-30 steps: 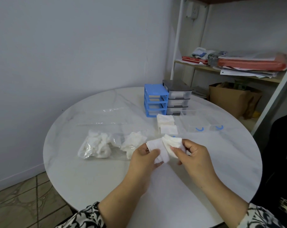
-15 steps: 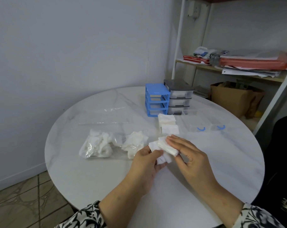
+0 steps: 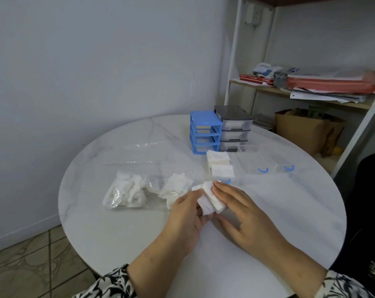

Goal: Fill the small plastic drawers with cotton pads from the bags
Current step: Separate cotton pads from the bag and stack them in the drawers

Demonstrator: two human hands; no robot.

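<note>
My left hand (image 3: 186,220) and my right hand (image 3: 244,216) together hold a stack of white cotton pads (image 3: 209,198) above the round white table (image 3: 118,233). Left fingers curl under the stack; right fingers lie along its top with the thumb below. A clear bag of cotton pads (image 3: 126,193) lies to the left, with a second clump of pads (image 3: 176,188) beside it. A clear drawer holding pads (image 3: 220,166) sits just behind the hands. The blue drawer frame (image 3: 205,133) and the grey drawer unit (image 3: 235,129) stand at the back.
Two clear drawers with blue handles (image 3: 266,163) lie on the table to the right. An empty flat plastic bag (image 3: 139,155) lies behind the pad bag. A shelf with papers (image 3: 324,87) and a cardboard box (image 3: 304,130) stand beyond the table's right edge.
The two separate bundles of pads have been brought together into one stack. My right hand's fingers moved from gripping its bundle to lying over the top of the stack.
</note>
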